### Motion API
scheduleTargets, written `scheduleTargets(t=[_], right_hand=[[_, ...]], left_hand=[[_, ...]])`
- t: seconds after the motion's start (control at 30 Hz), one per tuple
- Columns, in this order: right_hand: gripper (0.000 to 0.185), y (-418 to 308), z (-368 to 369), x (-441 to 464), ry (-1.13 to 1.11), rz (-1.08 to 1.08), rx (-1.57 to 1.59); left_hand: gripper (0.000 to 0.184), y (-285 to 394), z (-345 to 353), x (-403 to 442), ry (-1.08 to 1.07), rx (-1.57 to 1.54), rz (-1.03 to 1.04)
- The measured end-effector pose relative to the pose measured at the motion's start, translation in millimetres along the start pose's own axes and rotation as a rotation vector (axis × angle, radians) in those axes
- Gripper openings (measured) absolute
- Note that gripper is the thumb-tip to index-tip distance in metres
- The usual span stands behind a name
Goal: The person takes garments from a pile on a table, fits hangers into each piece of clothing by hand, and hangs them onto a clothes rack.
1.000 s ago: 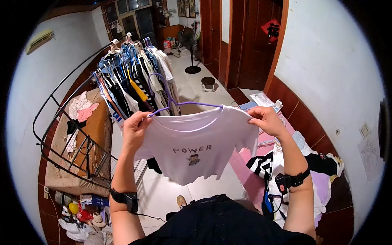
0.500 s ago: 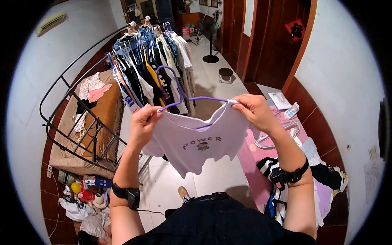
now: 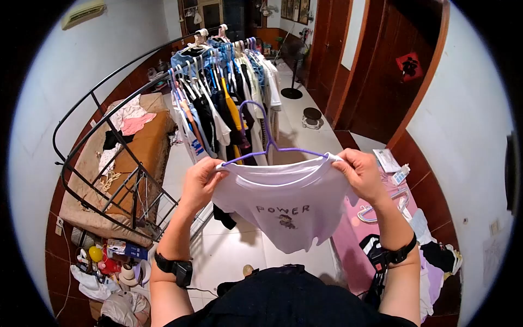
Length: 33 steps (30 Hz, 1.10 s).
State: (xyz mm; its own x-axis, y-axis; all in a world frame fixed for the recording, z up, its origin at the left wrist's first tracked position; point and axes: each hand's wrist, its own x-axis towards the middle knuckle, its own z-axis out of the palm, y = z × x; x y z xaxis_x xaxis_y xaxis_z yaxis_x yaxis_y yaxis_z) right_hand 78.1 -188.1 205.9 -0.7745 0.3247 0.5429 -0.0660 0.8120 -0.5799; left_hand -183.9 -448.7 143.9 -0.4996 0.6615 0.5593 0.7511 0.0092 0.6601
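A pale lilac T-shirt with the word POWER and a small figure printed on it hangs in front of me on a purple hanger. My left hand is closed on the shirt's left shoulder, with the hanger's end at the fingers. On the other side, my right hand pinches the right shoulder at the hanger's opposite end. The hanger's hook points up, away from me, and the neckline lies just below its bar.
Beyond the shirt stands a rack of hung clothes. A black metal frame and a sofa with loose clothes are at left. At right, garments and hangers lie on a pink surface. A stool stands farther back.
Both hands, with the T-shirt and hanger, have shifted right and slightly down in view. The neckline is now straighter and stretched wider. The camera view has turned a little left.
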Motion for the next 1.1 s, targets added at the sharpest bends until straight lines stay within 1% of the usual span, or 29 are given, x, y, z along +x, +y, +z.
scheduleTargets(t=[0.03, 0.1, 0.13, 0.17, 0.23, 0.27, 0.33, 0.43, 0.5, 0.53, 0.57, 0.63, 0.67, 0.77, 0.8, 0.83, 0.87, 0.9, 1.0, 1.1], right_hand=[[0.018, -4, 11, 5, -0.007, -0.007, 0.003], [0.02, -13, 33, 14, -0.09, 0.032, 0.052], [0.021, -14, 45, 18, -0.143, 0.053, 0.086], [0.021, -17, 55, 21, -0.147, 0.044, 0.091], [0.02, -28, 73, 28, -0.388, 0.129, 0.204], [0.018, -23, 87, 27, -0.448, 0.188, 0.328], [0.015, -25, 112, 31, -0.57, 0.237, 0.515], [0.014, -26, 151, 39, -0.701, 0.311, 0.817], [0.018, -35, 170, 47, -0.738, 0.385, 0.984], [0.025, -41, 176, 53, -0.765, 0.407, 1.069], [0.03, -43, 183, 58, -0.796, 0.387, 1.089], [0.033, -44, 198, 65, -0.815, 0.366, 1.151], [0.034, -44, 202, 71, -0.848, 0.364, 1.146], [0.035, -51, 215, 87, -0.838, 0.372, 1.19], [0.035, -49, 221, 92, -0.859, 0.364, 1.197], [0.035, -46, 226, 99, -0.863, 0.367, 1.207], [0.035, -43, 231, 106, -0.865, 0.365, 1.217], [0.035, -41, 236, 115, -0.88, 0.344, 1.225], [0.034, -36, 249, 145, -0.826, 0.282, 1.279], [0.034, -25, 264, 175, -0.818, 0.239, 1.286]], left_hand=[[0.012, -7, -8, -1, 0.008, 0.003, -0.009], [0.011, -24, -25, -3, 0.05, 0.011, 0.011], [0.011, -39, -35, -5, 0.067, -0.022, -0.021], [0.012, -51, -43, -7, 0.085, -0.054, -0.051], [0.012, -70, -59, -13, 0.116, -0.093, -0.069], [0.012, -78, -66, -15, 0.142, -0.092, -0.11], [0.012, -91, -80, -17, 0.182, -0.12, -0.182], [0.014, -118, -98, -18, 0.214, -0.037, -0.148], [0.016, -131, -105, -16, 0.243, -0.001, -0.127], [0.017, -136, -108, -15, 0.264, 0.034, -0.104], [0.017, -141, -110, -13, 0.274, 0.038, -0.106], [0.02, -148, -112, -9, 0.283, -0.054, -0.158], [0.02, -157, -113, -8, 0.261, -0.059, -0.177], [0.022, -174, -112, 2, 0.328, -0.067, -0.153], [0.023, -176, -112, 5, 0.342, -0.093, -0.193], [0.025, -181, -114, 11, 0.357, -0.032, -0.166], [0.025, -187, -116, 16, 0.369, -0.04, -0.171], [0.026, -192, -119, 24, 0.382, -0.047, -0.17], [0.027, -201, -136, 54, 0.419, -0.018, -0.136], [0.026, -224, -149, 86, 0.441, 0.026, -0.09]])
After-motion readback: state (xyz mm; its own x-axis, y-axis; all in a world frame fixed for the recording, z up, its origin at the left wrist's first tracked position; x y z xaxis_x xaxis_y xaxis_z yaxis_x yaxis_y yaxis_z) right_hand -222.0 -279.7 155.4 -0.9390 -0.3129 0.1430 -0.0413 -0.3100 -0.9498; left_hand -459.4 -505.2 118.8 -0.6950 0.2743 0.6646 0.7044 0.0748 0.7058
